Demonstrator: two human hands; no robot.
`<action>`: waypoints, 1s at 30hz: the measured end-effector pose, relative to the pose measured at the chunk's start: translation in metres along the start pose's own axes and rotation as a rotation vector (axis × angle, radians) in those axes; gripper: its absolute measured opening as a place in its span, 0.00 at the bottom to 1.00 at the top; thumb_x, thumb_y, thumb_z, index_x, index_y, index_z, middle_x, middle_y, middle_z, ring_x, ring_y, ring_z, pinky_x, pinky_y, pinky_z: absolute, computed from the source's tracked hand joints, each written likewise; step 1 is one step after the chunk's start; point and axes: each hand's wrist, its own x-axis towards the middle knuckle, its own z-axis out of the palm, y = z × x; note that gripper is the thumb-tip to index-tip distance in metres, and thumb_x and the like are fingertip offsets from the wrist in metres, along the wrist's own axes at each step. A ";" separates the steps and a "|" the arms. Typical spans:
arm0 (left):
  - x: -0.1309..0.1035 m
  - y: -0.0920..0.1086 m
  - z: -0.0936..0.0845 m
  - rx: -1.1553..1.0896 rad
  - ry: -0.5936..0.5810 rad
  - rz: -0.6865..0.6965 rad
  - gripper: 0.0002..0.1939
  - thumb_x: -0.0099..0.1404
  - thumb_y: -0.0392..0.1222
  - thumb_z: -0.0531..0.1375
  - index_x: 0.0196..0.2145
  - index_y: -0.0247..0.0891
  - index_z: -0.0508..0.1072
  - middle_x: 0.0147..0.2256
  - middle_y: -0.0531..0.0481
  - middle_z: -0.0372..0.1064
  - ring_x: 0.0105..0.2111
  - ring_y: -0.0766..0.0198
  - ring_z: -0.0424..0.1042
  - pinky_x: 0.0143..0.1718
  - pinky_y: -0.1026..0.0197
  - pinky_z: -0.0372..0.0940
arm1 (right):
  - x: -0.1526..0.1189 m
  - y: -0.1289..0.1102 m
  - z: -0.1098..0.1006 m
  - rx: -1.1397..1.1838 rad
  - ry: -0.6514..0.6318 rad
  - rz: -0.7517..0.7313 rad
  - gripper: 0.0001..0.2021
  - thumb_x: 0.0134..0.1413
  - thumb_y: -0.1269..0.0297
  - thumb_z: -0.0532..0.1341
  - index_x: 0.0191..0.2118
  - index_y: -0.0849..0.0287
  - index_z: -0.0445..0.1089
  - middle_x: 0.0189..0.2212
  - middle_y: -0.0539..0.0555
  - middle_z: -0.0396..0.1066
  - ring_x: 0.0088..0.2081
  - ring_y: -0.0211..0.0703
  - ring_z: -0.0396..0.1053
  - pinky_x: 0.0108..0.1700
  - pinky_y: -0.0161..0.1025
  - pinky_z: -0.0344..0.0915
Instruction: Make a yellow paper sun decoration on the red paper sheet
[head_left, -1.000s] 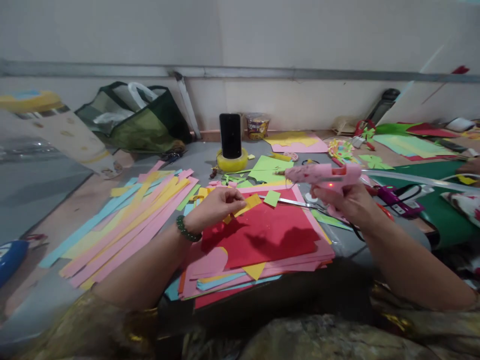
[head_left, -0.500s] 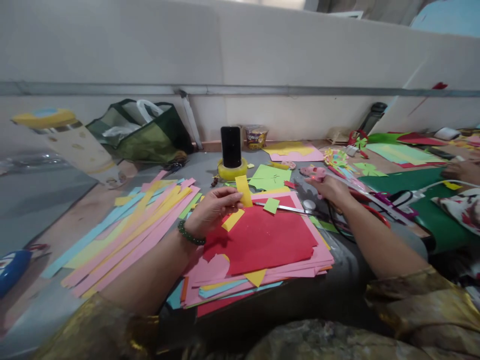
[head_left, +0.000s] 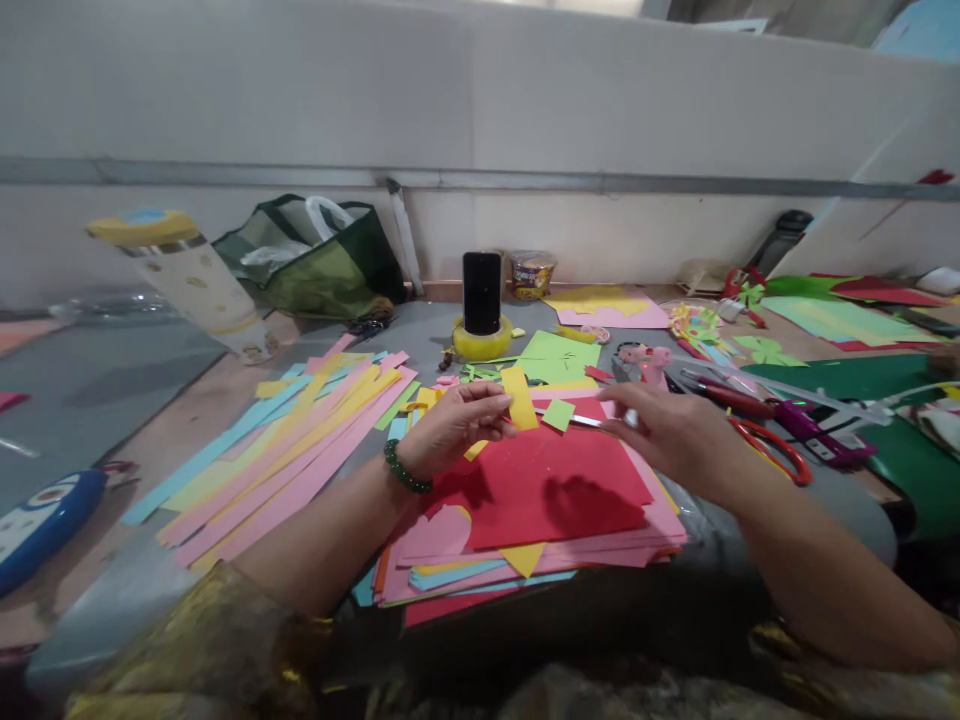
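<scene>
While the left hand (head_left: 450, 425) pinches a yellow paper strip (head_left: 519, 397) upright above the red sheet (head_left: 540, 480), the right hand (head_left: 664, 425) hovers just right of it, fingers loosely spread and empty. By the look of it, this is the joining step: the strip seems ready for folding or pressing, which calls for both hands to meet on it gently. A pink glue gun (head_left: 646, 362) rests farther back, right of centre. Long paper strips (head_left: 300, 440) fan out to the left on the grey table (head_left: 112, 370). A phone (head_left: 481, 292) stands in a tape roll (head_left: 481, 343) near the far white wall.
</scene>
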 end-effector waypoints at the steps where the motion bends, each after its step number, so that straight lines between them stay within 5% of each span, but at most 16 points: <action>1: -0.001 -0.001 0.002 -0.002 -0.017 0.003 0.21 0.41 0.46 0.77 0.23 0.34 0.70 0.19 0.57 0.69 0.19 0.71 0.72 0.22 0.72 0.63 | 0.005 -0.010 0.003 0.045 0.101 -0.162 0.10 0.63 0.66 0.57 0.47 0.55 0.71 0.37 0.56 0.78 0.28 0.40 0.73 0.28 0.34 0.61; 5: -0.003 -0.003 0.007 0.020 -0.064 0.005 0.21 0.40 0.48 0.77 0.23 0.34 0.72 0.17 0.56 0.68 0.18 0.72 0.70 0.21 0.72 0.61 | 0.031 -0.033 0.021 0.144 0.273 -0.504 0.12 0.65 0.74 0.52 0.46 0.58 0.71 0.36 0.55 0.76 0.30 0.37 0.72 0.27 0.32 0.62; 11: 0.001 -0.009 0.005 0.102 -0.015 0.013 0.20 0.42 0.50 0.75 0.23 0.34 0.73 0.19 0.56 0.67 0.19 0.72 0.67 0.23 0.69 0.61 | 0.036 -0.030 0.035 0.428 0.267 -0.486 0.10 0.67 0.70 0.54 0.39 0.60 0.73 0.34 0.56 0.73 0.32 0.37 0.71 0.33 0.32 0.66; 15: 0.000 -0.010 0.006 0.289 0.024 0.090 0.20 0.46 0.54 0.72 0.22 0.35 0.72 0.19 0.55 0.67 0.20 0.70 0.68 0.24 0.67 0.63 | 0.035 -0.029 0.043 0.705 0.221 -0.263 0.09 0.66 0.65 0.57 0.35 0.58 0.73 0.29 0.53 0.72 0.30 0.36 0.69 0.32 0.33 0.66; 21: -0.005 -0.013 0.012 0.554 -0.013 0.217 0.16 0.54 0.51 0.67 0.21 0.36 0.72 0.19 0.53 0.67 0.20 0.68 0.68 0.24 0.67 0.64 | 0.041 -0.032 0.046 1.116 -0.069 0.252 0.19 0.50 0.47 0.67 0.25 0.59 0.69 0.19 0.47 0.64 0.21 0.33 0.57 0.23 0.34 0.56; 25: -0.006 -0.015 0.013 0.694 -0.016 0.261 0.11 0.59 0.44 0.62 0.22 0.37 0.71 0.19 0.53 0.68 0.20 0.68 0.69 0.25 0.67 0.63 | 0.044 -0.035 0.043 1.265 -0.173 0.360 0.23 0.38 0.44 0.71 0.22 0.59 0.68 0.17 0.45 0.61 0.20 0.31 0.53 0.22 0.33 0.51; 30: -0.007 -0.014 0.014 0.810 -0.015 0.310 0.09 0.60 0.37 0.58 0.23 0.38 0.72 0.20 0.54 0.69 0.21 0.67 0.70 0.27 0.67 0.64 | 0.044 -0.036 0.042 1.300 -0.233 0.433 0.22 0.35 0.47 0.72 0.20 0.60 0.67 0.15 0.43 0.59 0.19 0.29 0.50 0.22 0.33 0.48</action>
